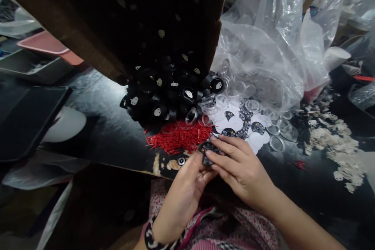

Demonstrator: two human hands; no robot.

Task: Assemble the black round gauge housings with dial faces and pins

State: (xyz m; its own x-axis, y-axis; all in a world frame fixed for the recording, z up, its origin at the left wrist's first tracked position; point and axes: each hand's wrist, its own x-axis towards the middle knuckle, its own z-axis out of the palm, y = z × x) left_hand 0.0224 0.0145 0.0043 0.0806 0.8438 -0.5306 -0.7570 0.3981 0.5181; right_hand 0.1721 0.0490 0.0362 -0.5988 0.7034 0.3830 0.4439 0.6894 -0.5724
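Observation:
My left hand is closed around a small round black part with a printed dial, near the table's front edge. Fingers of my right hand press on the same part from the right, bent over its face. Just beyond the hands lies a heap of thin red pieces. White and black printed discs are spread behind my right hand, with clear rings beside them. Black round housings with pale metal plates pile up farther back.
A large dark box opens over the housings. Clear plastic bags stand behind the rings. Pale flat pieces lie at right. A dark tablet-like object, a white round item and a pink tray are at left.

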